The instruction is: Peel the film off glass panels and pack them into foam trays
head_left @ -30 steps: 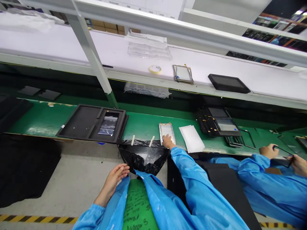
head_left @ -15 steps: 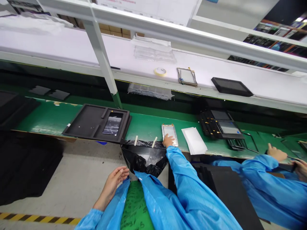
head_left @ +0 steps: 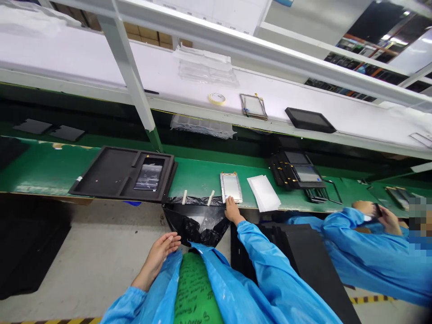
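Observation:
My right hand (head_left: 233, 210) reaches forward to the table's front edge. Its fingertips touch the near edge of a light, metal-rimmed screen panel (head_left: 231, 186) with small gold tabs at its far end; the panel lies flat. My left hand (head_left: 164, 247) hovers above my lap, fingers stretched and loosely curved, holding nothing. Between the hands a black plastic bag (head_left: 184, 224) hangs from the table edge, with clear film inside. To the panel's right lies a stack of white sheets (head_left: 263, 193). Leftward, a black foam tray (head_left: 111, 168) holds a dark phone screen (head_left: 149, 174).
Stacked black trays with screens (head_left: 299, 173) stand right of the sheets. On the upper shelf are a tape roll (head_left: 217, 98), thin frames (head_left: 254, 106) and a black tray (head_left: 309, 119). A co-worker's hands (head_left: 388, 220) are at the far right. Black sheets (head_left: 310, 256) sit beside my right arm.
My right hand has slid back from the panel's face to its near edge. The panel keeps its place on the table. My left hand has barely moved; the camera view has shifted slightly.

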The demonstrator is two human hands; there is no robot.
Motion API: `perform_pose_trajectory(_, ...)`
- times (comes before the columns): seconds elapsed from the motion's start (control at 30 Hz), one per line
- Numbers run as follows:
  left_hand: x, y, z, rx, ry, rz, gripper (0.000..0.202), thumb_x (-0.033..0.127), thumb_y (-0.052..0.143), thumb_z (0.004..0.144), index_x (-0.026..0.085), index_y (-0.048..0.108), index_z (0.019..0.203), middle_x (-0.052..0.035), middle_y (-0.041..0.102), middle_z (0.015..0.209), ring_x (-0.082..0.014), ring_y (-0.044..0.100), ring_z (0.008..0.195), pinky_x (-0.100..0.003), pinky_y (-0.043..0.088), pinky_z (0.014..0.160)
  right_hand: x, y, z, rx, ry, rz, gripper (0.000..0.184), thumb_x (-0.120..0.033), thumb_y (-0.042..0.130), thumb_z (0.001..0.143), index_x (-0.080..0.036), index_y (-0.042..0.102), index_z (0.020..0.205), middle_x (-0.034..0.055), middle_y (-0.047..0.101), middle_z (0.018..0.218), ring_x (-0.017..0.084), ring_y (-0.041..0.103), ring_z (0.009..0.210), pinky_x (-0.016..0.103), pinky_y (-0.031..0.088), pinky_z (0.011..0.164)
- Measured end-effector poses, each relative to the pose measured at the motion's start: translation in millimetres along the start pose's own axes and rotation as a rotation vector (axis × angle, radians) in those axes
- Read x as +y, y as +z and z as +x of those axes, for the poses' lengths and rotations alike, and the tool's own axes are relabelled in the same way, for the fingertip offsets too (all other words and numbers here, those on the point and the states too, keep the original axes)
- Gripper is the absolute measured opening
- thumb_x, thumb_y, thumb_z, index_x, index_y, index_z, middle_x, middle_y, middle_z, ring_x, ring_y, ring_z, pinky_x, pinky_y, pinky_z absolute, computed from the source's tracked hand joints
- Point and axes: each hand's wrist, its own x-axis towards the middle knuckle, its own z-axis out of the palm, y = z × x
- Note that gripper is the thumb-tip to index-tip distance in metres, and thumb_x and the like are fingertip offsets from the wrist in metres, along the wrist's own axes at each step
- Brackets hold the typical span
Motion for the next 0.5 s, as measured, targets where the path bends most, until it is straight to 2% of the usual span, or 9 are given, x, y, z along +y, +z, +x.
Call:
perform_pose_trajectory(0.1,-2,11.7,5,-0.032,-0.005,0.043,0.045,0.040,0.089,0.065,0.015,0.073,0.099,-0.0137,0.082,0.098,-0.0223,0.076,0.084,-0.032,0.058,0.078,14,-20,11,0.028,0.001,0.033,0.051,-0.018,0.044,0.097,-0.010,0.052,0.147,0.0171,0.044,0.156,0.025,0.039,0.142,0.029,0.028,0.117)
perform_pose_trajectory(0.17,-5,17.0,7,-0.040,-0.011,0.067,0.047,0.042,0.089,0.064,0.015,0.073,0.098,-0.0145,0.082,0.098,-0.0236,0.076,0.084,-0.033,0.058,0.078,30,-40,29,0.062,0.061,0.046,0.047,-0.020,0.040,0.101,-0.011,0.053,0.146,0.0180,0.050,0.150,0.025,0.047,0.134,0.028,0.031,0.114)
perform_pose_trajectory(0.27,-15,17.6,13,-0.038,-0.029,0.104,0.047,0.046,0.089,0.063,0.016,0.074,0.096,-0.0148,0.081,0.098,-0.0262,0.076,0.086,-0.036,0.057,0.080,52,-70,69,0.109,0.158,0.055,0.051,-0.026,0.045,0.102,-0.007,0.047,0.150,0.0233,0.048,0.147,0.029,0.046,0.131,0.032,0.031,0.112)
perform_pose_trajectory(0.33,-26,13.4,18,-0.029,-0.055,0.130,0.048,0.050,0.089,0.063,0.019,0.074,0.096,-0.0134,0.082,0.099,-0.0278,0.075,0.089,-0.038,0.056,0.083,61,-85,96,0.115,0.182,0.058,0.054,-0.031,0.050,0.102,-0.011,0.046,0.151,0.0226,0.047,0.146,0.030,0.044,0.131,0.035,0.033,0.110)
perform_pose_trajectory(0.43,-46,9.7,31,-0.025,-0.114,0.194,0.056,0.062,0.086,0.059,0.024,0.073,0.098,-0.0072,0.082,0.099,-0.0286,0.074,0.094,-0.039,0.055,0.087,68,-98,131,0.094,0.165,0.056,0.051,-0.035,0.055,0.100,-0.018,0.050,0.148,0.0187,0.047,0.145,0.030,0.043,0.130,0.036,0.036,0.105)
perform_pose_trajectory(0.5,-58,18.2,44,-0.073,-0.160,0.269,0.059,0.069,0.082,0.057,0.027,0.071,0.097,-0.0024,0.081,0.097,-0.0278,0.074,0.094,-0.039,0.054,0.088,70,-102,146,0.081,0.136,0.048,0.047,-0.034,0.057,0.099,-0.018,0.054,0.143,0.0186,0.048,0.143,0.030,0.043,0.128,0.036,0.038,0.103)
